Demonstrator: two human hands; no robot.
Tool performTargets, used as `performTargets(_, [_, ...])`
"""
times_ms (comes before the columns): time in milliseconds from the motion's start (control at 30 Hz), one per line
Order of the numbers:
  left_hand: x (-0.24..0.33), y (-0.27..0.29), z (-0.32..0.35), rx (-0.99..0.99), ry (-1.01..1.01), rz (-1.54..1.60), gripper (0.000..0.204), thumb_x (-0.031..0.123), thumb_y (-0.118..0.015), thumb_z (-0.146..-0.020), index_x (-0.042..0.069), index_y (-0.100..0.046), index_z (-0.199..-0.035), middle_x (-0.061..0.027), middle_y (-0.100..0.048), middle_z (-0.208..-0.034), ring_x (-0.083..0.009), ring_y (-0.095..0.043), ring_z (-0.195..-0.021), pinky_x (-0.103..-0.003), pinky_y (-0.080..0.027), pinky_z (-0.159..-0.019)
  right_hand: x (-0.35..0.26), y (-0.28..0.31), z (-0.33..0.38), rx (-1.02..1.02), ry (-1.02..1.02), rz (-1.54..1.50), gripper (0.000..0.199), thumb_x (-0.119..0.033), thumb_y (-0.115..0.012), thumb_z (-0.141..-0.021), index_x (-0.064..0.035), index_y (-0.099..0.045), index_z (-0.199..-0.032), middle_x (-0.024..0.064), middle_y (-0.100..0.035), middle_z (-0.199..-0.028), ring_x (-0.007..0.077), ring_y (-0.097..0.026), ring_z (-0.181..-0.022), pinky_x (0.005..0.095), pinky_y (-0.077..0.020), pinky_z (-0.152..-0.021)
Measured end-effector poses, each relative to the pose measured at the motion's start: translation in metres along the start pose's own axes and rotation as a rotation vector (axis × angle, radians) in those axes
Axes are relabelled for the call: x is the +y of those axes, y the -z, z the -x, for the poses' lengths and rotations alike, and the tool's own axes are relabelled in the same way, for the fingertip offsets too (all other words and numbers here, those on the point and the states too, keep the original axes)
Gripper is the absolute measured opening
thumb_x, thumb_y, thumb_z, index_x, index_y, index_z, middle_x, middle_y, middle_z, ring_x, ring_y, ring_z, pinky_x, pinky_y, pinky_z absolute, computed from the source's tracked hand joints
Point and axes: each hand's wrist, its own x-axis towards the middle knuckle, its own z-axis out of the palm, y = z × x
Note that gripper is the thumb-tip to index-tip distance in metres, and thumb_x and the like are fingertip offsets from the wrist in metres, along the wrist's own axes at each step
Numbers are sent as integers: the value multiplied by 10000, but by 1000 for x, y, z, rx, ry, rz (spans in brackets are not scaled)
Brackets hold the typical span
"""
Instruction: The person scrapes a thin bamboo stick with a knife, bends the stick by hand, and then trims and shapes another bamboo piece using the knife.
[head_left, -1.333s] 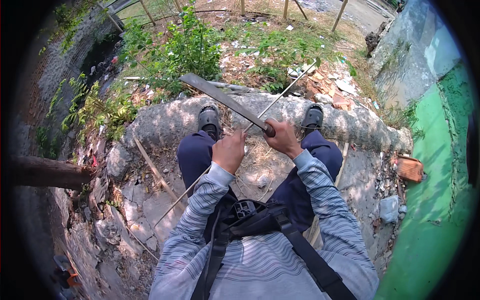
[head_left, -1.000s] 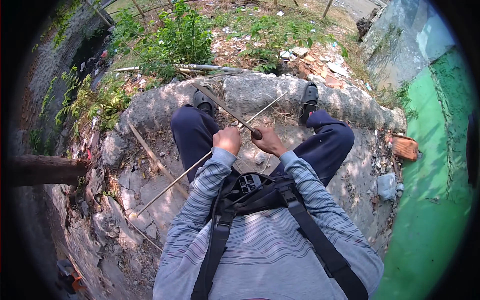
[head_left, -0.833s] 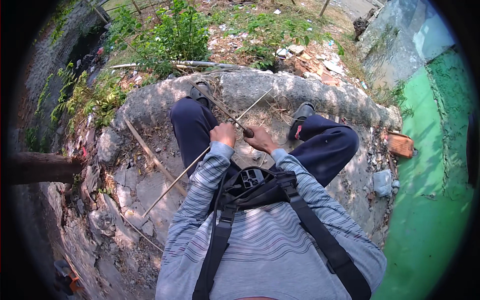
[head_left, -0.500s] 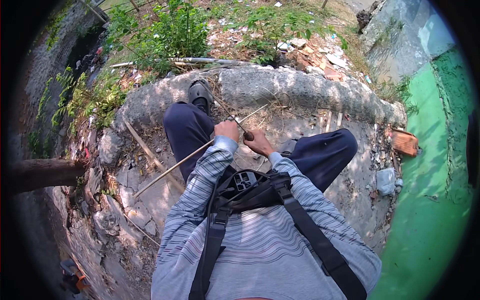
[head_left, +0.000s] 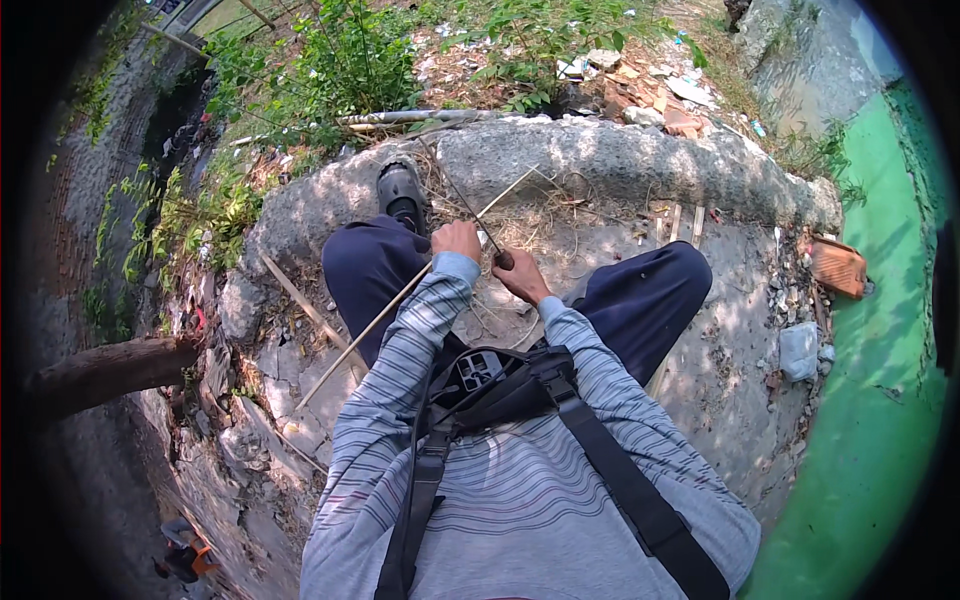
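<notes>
My left hand (head_left: 457, 241) is closed around a thin pale stick (head_left: 362, 334), which looks like a bamboo strip. The stick slants from beside my left thigh up past my knuckles, and a thin curl hangs at its far tip. In my right hand (head_left: 521, 277) is the dark rounded handle of a knife (head_left: 455, 188). Its long, narrow, dark blade points away and to the left, crossing the stick just beyond my left hand. Whether the blade's edge touches the stick cannot be made out. Both hands are close together between my bent knees.
A low concrete curb (head_left: 600, 160) curves ahead, with thin shavings along its foot. A thicker wooden strip (head_left: 308, 312) lies at the left, and several short strips (head_left: 675, 224) at the right. Farther right are an orange block (head_left: 838, 268), a pale bag (head_left: 798, 351) and a green surface (head_left: 850, 450).
The view has shifted a little. The knife's blade reaches farther past my left hand and points more directly away. The stick is tilted more steeply; both hands keep their grip.
</notes>
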Motion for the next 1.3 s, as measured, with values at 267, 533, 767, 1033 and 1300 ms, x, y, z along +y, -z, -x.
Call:
performTargets(267, [1, -12, 4, 18, -10, 64, 181, 167, -633, -883, 65, -777, -844, -172, -753, -881, -349, -754, -824, -451, -604, -683, 2, -2, -12, -44, 16, 10, 250, -211, -675, -785, 17, -612, -864, 185, -613, -722, 292, -587, -650, 421, -472, -654])
performTargets(533, [-4, -12, 1, -78, 44, 121, 206, 175, -610, -909, 53, -775, -893, -196, -750, -917, -376, -747, -857, -482, -603, -730, -4, -5, -20, -38, -57, 44, 204, -202, -627, -818, -2, -616, -850, 205, -612, -722, 336, -604, -662, 439, -463, -654])
performTargets(767, [-10, -14, -3, -124, 69, 145, 211, 180, -601, -917, 49, -766, -934, -207, -747, -956, -395, -740, -887, -493, -599, -757, -3, -7, -28, -32, -40, 72, 197, -200, -626, -813, -12, -646, -866, 225, -630, -739, 375, -631, -684, 462, -475, -667])
performTargets(1033, [-30, 14, -8, -406, 149, 232, 358, 246, -644, -884, 41, -714, -1169, -227, -691, -1232, -408, -662, -1162, -500, -540, -979, -3, -9, -35, -43, -26, 153, 201, -220, -628, -801, -22, -646, -835, 223, -641, -741, 402, -628, -684, 465, -472, -648])
performTargets(1300, [-42, 31, 21, -297, 133, 165, 276, 239, -624, -904, 40, -727, -1066, -225, -714, -1123, -404, -699, -1059, -522, -554, -908, -11, -12, -30, -23, -19, 127, 183, -193, -628, -813, -10, -617, -804, 186, -594, -692, 325, -570, -640, 437, -447, -619])
